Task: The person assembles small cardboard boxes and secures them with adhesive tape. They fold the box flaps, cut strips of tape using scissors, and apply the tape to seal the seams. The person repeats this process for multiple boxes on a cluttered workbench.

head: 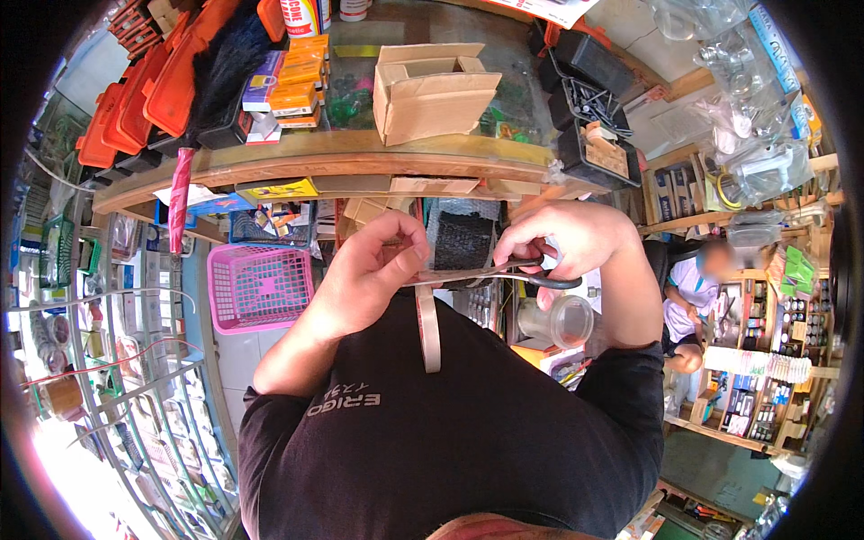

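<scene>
My right hand (580, 236) grips a pair of scissors (499, 272) by the dark handles, with fingers in the loops. The metal blades point left and reach the fingertips of my left hand (381, 270). Pinched in that left hand is what looks like a strip of tape. Just below its fingertips a narrow roll of pale tape (429, 331) hangs edge-on before my black shirt. Where blades and tape meet is partly hidden by my fingers. An open cardboard box (435, 94) stands on the glass-topped counter (351, 111) ahead of me.
Small orange boxes (297, 81) and black bins (594, 145) line the counter. A pink plastic basket (260, 324) sits lower left. A clear plastic jar (570, 322) is below my right hand. Farther right, a person (692, 304) sits by the shelves (742, 405).
</scene>
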Motion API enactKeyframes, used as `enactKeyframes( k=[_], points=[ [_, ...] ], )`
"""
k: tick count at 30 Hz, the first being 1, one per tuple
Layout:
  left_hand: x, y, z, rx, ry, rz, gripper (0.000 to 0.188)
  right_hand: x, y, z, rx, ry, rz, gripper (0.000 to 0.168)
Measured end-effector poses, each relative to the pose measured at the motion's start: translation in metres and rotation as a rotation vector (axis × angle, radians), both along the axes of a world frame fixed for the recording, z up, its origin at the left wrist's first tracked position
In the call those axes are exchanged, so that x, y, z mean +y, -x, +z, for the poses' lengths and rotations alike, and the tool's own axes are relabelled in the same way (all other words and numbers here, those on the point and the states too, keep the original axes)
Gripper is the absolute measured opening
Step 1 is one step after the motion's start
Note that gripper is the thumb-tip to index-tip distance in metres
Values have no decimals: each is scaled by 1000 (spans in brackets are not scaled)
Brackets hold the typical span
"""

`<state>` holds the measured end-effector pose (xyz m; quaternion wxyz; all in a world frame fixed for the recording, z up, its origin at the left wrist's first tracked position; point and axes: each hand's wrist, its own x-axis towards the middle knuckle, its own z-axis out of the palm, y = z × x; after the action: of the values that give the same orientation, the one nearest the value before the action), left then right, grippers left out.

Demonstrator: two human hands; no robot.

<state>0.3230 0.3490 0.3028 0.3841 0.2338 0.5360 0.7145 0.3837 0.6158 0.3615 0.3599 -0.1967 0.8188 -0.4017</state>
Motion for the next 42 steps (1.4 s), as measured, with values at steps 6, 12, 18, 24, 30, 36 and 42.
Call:
enactKeyframes(
  k=[6, 12, 18, 24, 30, 36, 42],
  points=[
    [1, -1, 1, -57, 5, -14, 6, -2, 3, 1, 34, 28, 13, 49],
    [1, 0, 1, -47, 2, -25, 6, -3, 5, 0, 33, 23, 26, 52],
    [0, -1, 0, -43, 4, -24, 6, -5, 6, -3, 65, 27, 35, 57],
    [-1, 2, -3, -58, -3, -55, 6, -6, 5, -7, 38, 47, 10, 50],
    [-1, 5, -5, -95, -53, -104, 5, -9, 4, -6, 3, 17, -5, 51],
    [-1, 6, -4, -26, 1, -134, 5, -12, 5, 4, -24, -52, 11, 51],
    [-2, 4, -1, -46, -30, -139, 6, -12, 2, 0, -63, -10, -38, 49]
  ],
)
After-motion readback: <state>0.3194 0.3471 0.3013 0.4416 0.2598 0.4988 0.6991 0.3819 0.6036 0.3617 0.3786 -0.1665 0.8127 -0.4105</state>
